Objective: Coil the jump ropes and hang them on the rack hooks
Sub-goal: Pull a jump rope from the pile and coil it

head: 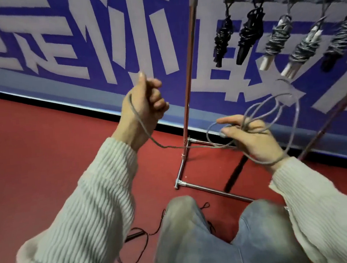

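Here, left hand [144, 104] raised, fingers curled tight on the grey jump rope [170, 147], which runs down past the wrist and across to the right hand [251, 138]. Right fingers part-extended, thumb pinching several loose loops that ring the hand. Rack [188, 91] stands on the red floor [42, 144] by the wall; coiled ropes [248, 33] hang from its hooks. Dark rope [145, 240] lies on the floor near the knees.

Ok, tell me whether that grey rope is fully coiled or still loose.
Still loose. The grey rope makes a few open loops around the right hand, and a straight length runs to the left hand.
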Demonstrator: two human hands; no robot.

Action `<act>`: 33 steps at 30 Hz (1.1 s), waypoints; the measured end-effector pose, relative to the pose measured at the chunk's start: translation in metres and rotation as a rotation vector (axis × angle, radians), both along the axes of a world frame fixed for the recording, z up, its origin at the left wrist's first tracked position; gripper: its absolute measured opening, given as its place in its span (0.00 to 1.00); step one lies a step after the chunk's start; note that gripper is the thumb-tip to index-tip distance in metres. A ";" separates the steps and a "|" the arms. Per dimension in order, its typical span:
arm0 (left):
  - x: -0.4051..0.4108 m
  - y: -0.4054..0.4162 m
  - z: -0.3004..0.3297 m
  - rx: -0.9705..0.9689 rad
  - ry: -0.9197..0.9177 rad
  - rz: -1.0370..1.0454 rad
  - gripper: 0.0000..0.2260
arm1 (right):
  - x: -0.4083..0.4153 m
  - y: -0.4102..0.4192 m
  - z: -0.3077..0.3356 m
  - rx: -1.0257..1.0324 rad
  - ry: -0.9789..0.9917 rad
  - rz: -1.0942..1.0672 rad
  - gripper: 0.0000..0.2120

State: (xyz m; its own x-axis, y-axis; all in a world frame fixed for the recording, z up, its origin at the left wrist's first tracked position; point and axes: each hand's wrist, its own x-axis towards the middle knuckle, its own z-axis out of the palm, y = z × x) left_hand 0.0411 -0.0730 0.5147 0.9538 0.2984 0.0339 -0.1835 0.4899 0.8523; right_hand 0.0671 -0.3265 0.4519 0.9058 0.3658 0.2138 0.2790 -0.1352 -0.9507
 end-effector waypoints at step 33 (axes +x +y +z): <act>-0.143 -0.080 -0.112 0.579 -0.001 0.001 0.21 | -0.074 0.038 0.050 0.713 0.509 0.069 0.20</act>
